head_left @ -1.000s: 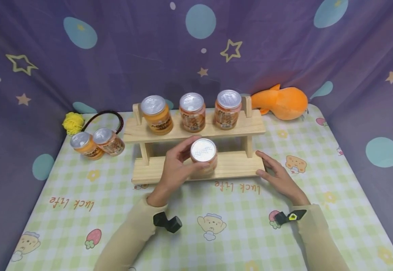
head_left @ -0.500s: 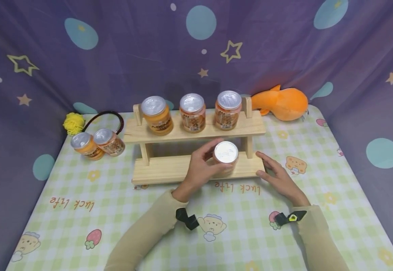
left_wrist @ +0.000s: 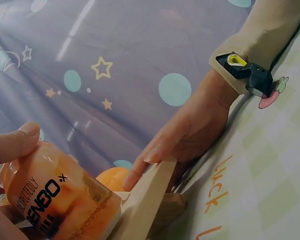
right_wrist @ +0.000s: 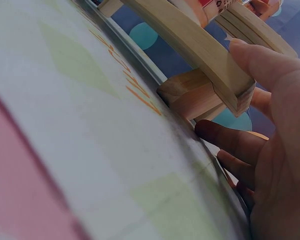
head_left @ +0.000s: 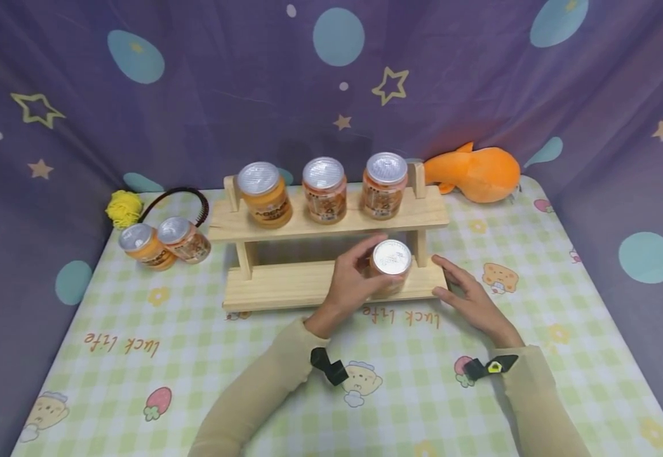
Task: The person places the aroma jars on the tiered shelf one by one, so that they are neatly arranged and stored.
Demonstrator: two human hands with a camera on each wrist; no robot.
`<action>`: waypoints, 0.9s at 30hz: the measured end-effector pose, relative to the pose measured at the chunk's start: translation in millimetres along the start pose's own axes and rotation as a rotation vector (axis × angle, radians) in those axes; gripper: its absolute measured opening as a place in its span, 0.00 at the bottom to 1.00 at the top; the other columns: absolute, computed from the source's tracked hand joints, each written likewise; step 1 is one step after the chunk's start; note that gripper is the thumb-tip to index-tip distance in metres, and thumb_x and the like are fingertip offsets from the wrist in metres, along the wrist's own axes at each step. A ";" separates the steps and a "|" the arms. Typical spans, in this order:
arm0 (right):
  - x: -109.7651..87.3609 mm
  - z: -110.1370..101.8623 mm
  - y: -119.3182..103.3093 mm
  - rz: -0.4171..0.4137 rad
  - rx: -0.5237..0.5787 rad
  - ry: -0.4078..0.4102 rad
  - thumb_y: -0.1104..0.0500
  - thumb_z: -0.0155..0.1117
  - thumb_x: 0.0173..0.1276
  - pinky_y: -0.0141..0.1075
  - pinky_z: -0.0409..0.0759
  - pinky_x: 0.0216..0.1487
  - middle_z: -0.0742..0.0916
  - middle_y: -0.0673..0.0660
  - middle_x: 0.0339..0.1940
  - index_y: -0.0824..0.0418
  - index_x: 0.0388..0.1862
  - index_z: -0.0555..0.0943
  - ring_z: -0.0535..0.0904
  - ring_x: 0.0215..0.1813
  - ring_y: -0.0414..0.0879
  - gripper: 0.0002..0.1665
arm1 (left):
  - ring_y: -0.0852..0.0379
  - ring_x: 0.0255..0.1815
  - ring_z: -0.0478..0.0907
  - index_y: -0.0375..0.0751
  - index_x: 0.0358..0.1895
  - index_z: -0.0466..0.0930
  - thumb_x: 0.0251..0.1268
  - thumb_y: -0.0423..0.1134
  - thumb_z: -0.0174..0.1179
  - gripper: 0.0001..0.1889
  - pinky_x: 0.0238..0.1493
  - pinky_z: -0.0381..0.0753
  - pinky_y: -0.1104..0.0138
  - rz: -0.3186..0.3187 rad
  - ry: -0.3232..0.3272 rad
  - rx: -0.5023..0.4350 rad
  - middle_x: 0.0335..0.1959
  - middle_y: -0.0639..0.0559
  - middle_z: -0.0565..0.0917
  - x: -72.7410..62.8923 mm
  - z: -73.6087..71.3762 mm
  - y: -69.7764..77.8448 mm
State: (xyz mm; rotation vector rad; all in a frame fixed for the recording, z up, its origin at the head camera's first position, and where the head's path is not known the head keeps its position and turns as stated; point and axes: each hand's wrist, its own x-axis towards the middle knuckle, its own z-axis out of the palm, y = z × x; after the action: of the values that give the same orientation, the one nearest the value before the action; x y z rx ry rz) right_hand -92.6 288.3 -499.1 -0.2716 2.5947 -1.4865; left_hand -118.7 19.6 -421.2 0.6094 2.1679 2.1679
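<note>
My left hand (head_left: 352,284) grips a jar (head_left: 392,256) with a silver lid, thumb in front and fingers behind. The left wrist view shows its orange contents and printed black lettering on the jar (left_wrist: 60,195). It stands upright at the right part of the lower board of a two-tier wooden shelf (head_left: 277,284). My right hand (head_left: 471,301) touches the right end of that lower board, its fingers extended. In the right wrist view the thumb (right_wrist: 252,55) lies at the board's edge, with the other fingers below beside the foot.
On the upper board stand three jars: left (head_left: 265,195), middle (head_left: 324,190) and right (head_left: 385,185). Two more jars, one orange (head_left: 147,246) and one paler (head_left: 184,240), sit left of the shelf near yellow yarn (head_left: 124,209) and a dark headband (head_left: 202,202). An orange plush (head_left: 477,173) lies back right.
My left hand has carried the jar rightward along the lower board, from its middle to near the right upright. My right hand stays at the board's end.
</note>
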 end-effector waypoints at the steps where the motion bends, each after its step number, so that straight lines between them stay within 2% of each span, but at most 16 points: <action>1: 0.2 0.3 -0.1 0.000 -0.002 0.001 0.53 0.62 0.74 0.58 0.60 0.76 0.69 0.59 0.78 0.47 0.80 0.59 0.69 0.72 0.32 0.39 | 0.36 0.62 0.78 0.26 0.64 0.73 0.42 0.20 0.75 0.38 0.61 0.80 0.60 -0.009 -0.001 0.002 0.64 0.30 0.77 -0.3 0.1 -0.5; 5: 0.8 0.6 -0.8 0.004 0.005 -0.001 0.54 0.62 0.74 0.61 0.58 0.76 0.69 0.62 0.78 0.49 0.80 0.59 0.69 0.76 0.57 0.39 | 0.37 0.61 0.79 0.28 0.64 0.73 0.42 0.22 0.75 0.38 0.61 0.80 0.58 -0.038 -0.002 0.024 0.63 0.31 0.79 -0.4 0.5 -1.8; 7: 0.8 0.7 -1.6 0.003 0.016 -0.001 0.55 0.62 0.74 0.62 0.57 0.76 0.69 0.62 0.78 0.49 0.80 0.60 0.67 0.76 0.63 0.39 | 0.38 0.60 0.79 0.29 0.65 0.73 0.43 0.23 0.76 0.39 0.60 0.81 0.59 -0.040 -0.001 0.039 0.62 0.32 0.79 0.1 0.4 -2.7; 15: 0.5 2.2 -1.3 0.005 0.043 -0.011 0.56 0.62 0.74 0.63 0.54 0.77 0.69 0.62 0.78 0.50 0.80 0.60 0.66 0.76 0.65 0.39 | 0.42 0.60 0.80 0.35 0.65 0.75 0.44 0.28 0.78 0.38 0.60 0.80 0.63 -0.044 0.002 0.118 0.63 0.38 0.81 0.9 -0.8 -3.3; 23: 0.4 1.3 -3.6 0.006 0.030 -0.011 0.55 0.62 0.74 0.61 0.57 0.76 0.69 0.62 0.79 0.51 0.80 0.59 0.67 0.76 0.63 0.39 | 0.45 0.68 0.76 0.38 0.69 0.71 0.46 0.32 0.78 0.42 0.69 0.76 0.56 -0.037 -0.057 0.180 0.68 0.40 0.77 1.7 -5.9 -1.9; 27: 0.8 1.1 -4.8 0.018 0.022 -0.011 0.55 0.62 0.74 0.59 0.57 0.77 0.69 0.60 0.79 0.51 0.80 0.60 0.66 0.77 0.62 0.39 | 0.42 0.69 0.75 0.39 0.70 0.70 0.45 0.35 0.79 0.44 0.70 0.75 0.52 0.000 -0.067 0.240 0.68 0.41 0.77 -0.3 -14.0 2.0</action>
State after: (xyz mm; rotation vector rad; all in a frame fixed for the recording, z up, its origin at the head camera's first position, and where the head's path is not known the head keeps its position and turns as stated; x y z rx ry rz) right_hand -92.8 284.8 -495.5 -0.2531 2.5640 -1.5018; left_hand -121.8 6.1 -418.8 0.6804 2.4097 1.8718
